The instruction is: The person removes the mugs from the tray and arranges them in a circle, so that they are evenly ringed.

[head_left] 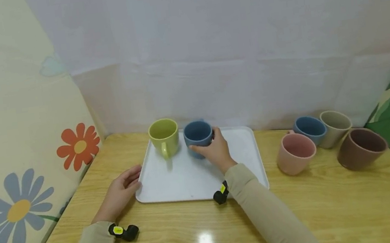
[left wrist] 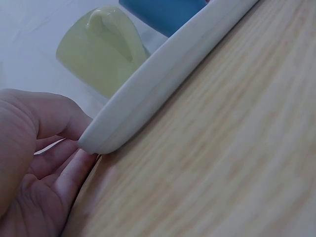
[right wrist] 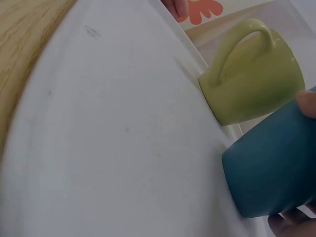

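My right hand [head_left: 215,149] grips a blue mug [head_left: 198,133] round its side, with the thumb in front and fingers behind. The mug stands upright at the back of a white tray [head_left: 173,181], its base at the tray surface. To its left, a yellow-green mug [head_left: 164,136] sits on the tray with its handle toward me; the right wrist view shows the two mugs [right wrist: 252,74] close together. My left hand [head_left: 120,190] holds the tray's left edge. In the left wrist view its bent fingers [left wrist: 69,118] meet the rim above and below.
On the wooden table [head_left: 166,240], right of the tray, stand a pink mug [head_left: 295,155], another blue mug [head_left: 310,129], a grey-beige mug [head_left: 335,127] and a brown mug [head_left: 360,149], grouped closely. A pale cloth [head_left: 186,57] hangs behind; flowered cloth [head_left: 16,141] covers the left side.
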The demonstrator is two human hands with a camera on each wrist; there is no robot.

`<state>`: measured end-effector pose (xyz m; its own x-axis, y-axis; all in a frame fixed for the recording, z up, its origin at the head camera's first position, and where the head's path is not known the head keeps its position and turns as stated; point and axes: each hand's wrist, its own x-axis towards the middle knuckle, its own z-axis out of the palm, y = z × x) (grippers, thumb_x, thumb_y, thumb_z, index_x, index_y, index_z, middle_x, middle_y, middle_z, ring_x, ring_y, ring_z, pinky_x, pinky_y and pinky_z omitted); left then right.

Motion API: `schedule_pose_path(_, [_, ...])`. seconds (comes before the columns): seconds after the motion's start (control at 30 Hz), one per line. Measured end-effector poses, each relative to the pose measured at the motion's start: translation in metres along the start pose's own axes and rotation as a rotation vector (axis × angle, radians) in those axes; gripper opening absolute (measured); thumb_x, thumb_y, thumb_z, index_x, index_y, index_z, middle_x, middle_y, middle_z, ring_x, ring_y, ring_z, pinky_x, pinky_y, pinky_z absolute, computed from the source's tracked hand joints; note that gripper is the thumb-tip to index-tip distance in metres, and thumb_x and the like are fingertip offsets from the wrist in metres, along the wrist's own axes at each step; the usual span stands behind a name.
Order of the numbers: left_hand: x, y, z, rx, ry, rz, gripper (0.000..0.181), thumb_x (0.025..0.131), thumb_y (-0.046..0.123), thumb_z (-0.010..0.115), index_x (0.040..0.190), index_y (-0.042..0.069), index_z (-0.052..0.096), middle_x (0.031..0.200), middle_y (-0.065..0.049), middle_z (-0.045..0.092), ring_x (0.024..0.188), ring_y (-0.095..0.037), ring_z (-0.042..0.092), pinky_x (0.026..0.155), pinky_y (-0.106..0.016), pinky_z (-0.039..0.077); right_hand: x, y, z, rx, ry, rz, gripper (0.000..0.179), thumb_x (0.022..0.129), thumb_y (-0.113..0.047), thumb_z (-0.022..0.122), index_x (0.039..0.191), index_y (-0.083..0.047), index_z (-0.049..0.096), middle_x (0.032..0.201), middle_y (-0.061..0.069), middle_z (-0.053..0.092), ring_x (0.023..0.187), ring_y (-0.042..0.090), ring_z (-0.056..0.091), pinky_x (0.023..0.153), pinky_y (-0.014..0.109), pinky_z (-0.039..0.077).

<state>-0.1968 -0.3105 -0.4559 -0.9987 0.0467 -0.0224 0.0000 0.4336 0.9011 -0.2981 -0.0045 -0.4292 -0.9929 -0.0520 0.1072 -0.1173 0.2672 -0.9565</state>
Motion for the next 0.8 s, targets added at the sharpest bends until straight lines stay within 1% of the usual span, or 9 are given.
schedule_pose_path(0.1, [0.000, 0.000, 0.001, 0.001, -0.003, 0.009, 0.055, 0.103, 0.002, 0.053, 0.154, -0.006, 0.033, 0.154, -0.028, 0.041, 0.141, -0.039, 0.040, 0.095, -0.004, 0.041, -0.001, 0.001, -0.004, -0.005, -0.029, 0.017, 0.091, 0.075, -0.028, 0.093, 0.147, -0.009, 0.040, 0.141, 0.013, 0.053, 0.131, 0.031, 0.052, 0.104, 0.044, 0.050])
schedule_pose_path(0.17, [0.000, 0.000, 0.001, -0.002, -0.003, 0.010, 0.055, 0.103, 0.002, 0.053, 0.154, -0.006, 0.033, 0.153, -0.028, 0.041, 0.141, -0.039, 0.040, 0.095, -0.004, 0.041, -0.002, 0.001, -0.007, -0.019, -0.042, 0.015, 0.092, 0.074, -0.028, 0.093, 0.146, -0.009, 0.040, 0.141, 0.013, 0.053, 0.130, 0.031, 0.053, 0.102, 0.044, 0.052])
schedule_pose_path(0.27, [0.000, 0.000, 0.001, -0.009, -0.002, 0.004, 0.055, 0.104, 0.002, 0.053, 0.155, -0.005, 0.033, 0.153, -0.027, 0.041, 0.141, -0.038, 0.040, 0.094, -0.004, 0.041, -0.004, 0.000, -0.012, -0.037, -0.055, 0.020, 0.092, 0.072, -0.029, 0.094, 0.146, -0.010, 0.041, 0.140, 0.012, 0.054, 0.131, 0.031, 0.053, 0.102, 0.045, 0.051])
schedule_pose_path(0.47, [0.001, -0.001, 0.003, -0.008, -0.001, 0.006, 0.055, 0.103, 0.002, 0.054, 0.154, -0.006, 0.033, 0.153, -0.028, 0.042, 0.141, -0.039, 0.041, 0.094, -0.003, 0.042, -0.013, 0.000, -0.026, -0.050, -0.075, 0.058, 0.095, 0.071, -0.035, 0.094, 0.148, -0.013, 0.043, 0.142, 0.008, 0.053, 0.132, 0.030, 0.051, 0.105, 0.046, 0.050])
schedule_pose_path(0.63, [0.001, -0.002, 0.001, -0.003, -0.004, 0.002, 0.056, 0.104, 0.003, 0.053, 0.155, -0.005, 0.033, 0.153, -0.028, 0.041, 0.141, -0.038, 0.041, 0.093, -0.003, 0.041, -0.019, 0.000, -0.035, -0.080, -0.057, 0.077, 0.101, 0.070, -0.036, 0.095, 0.152, -0.010, 0.041, 0.145, 0.010, 0.053, 0.133, 0.031, 0.050, 0.107, 0.048, 0.048])
schedule_pose_path(0.8, [0.001, -0.001, 0.000, 0.004, 0.000, -0.001, 0.055, 0.103, 0.002, 0.053, 0.154, -0.005, 0.033, 0.153, -0.028, 0.041, 0.141, -0.038, 0.041, 0.094, -0.004, 0.042, -0.026, -0.002, -0.045, -0.096, -0.030, 0.090, 0.101, 0.068, -0.036, 0.096, 0.150, -0.009, 0.045, 0.140, 0.011, 0.056, 0.130, 0.031, 0.052, 0.105, 0.049, 0.049])
